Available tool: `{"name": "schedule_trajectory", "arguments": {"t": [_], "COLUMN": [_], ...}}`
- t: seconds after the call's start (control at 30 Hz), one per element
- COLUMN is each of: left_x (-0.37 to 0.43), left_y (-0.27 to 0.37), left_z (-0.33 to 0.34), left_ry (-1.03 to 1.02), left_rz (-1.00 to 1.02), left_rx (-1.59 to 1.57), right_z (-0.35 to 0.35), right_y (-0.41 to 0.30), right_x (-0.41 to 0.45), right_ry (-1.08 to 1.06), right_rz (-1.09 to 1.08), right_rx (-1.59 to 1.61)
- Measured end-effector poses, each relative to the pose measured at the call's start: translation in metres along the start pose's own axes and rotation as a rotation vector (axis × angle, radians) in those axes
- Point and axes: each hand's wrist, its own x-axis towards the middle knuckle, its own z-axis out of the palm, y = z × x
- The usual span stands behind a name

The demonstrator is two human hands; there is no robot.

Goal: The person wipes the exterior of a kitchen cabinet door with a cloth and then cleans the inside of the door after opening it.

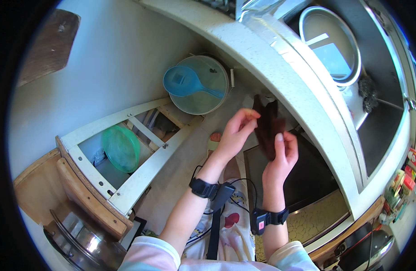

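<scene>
A thin dark maroon sheet, a plastic bag or a cloth (265,127), hangs between my hands, its lower part slightly blurred. My right hand (283,152) pinches its near right edge between thumb and fingers. On the other side, my left hand (240,128) has its curled fingertips at the sheet's left edge and appears to grip it. Both wrists wear black straps with small devices and cables. Behind the sheet, something pale on the floor is partly hidden.
To the right runs a pale counter edge (282,61) with a sink (380,135) holding a metal basin (358,57). A water bucket (198,108) with a blue ladle (181,81) stands ahead. On the left are a white frame rack (154,169), a green basin (121,149) and a steel pot (89,244).
</scene>
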Motion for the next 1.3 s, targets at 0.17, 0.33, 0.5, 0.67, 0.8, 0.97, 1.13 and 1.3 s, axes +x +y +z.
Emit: {"name": "schedule_trajectory", "arguments": {"t": [0.17, 0.33, 0.5, 0.67, 0.8, 0.97, 1.13, 1.3], "left_x": [-0.044, -0.070, -0.080, -0.087, -0.068, -0.020, -0.012, -0.095], "left_y": [0.019, 0.029, 0.064, 0.110, 0.123, 0.116, 0.081, 0.008], "left_z": [0.015, 0.043, 0.100, 0.185, 0.232, 0.253, 0.181, 0.120], "left_ry": [-0.364, -0.404, -0.515, -0.845, -0.947, -0.713, -0.378, -0.306], "left_rz": [0.282, 0.314, -0.061, -0.194, -0.169, 0.001, 0.140, -0.095], "left_rx": [0.622, 0.795, 0.394, -0.016, -0.034, 0.166, 0.391, 0.485], "right_z": [-0.028, -0.073, -0.152, -0.188, -0.184, -0.216, -0.217, -0.258], "right_y": [-0.054, -0.115, -0.144, -0.142, -0.154, -0.146, -0.111, -0.010], "right_x": [-0.041, -0.057, -0.061, -0.068, -0.047, 0.038, 0.001, -0.097], "right_ry": [-0.082, -0.127, 0.104, -0.101, 0.079, 0.137, 0.515, 0.629], "right_rz": [0.075, -0.020, -0.196, -0.245, -0.351, -0.489, -0.457, 0.347], "right_rx": [0.222, 0.346, 0.194, -0.201, -0.148, -0.380, -0.544, 0.043]}}
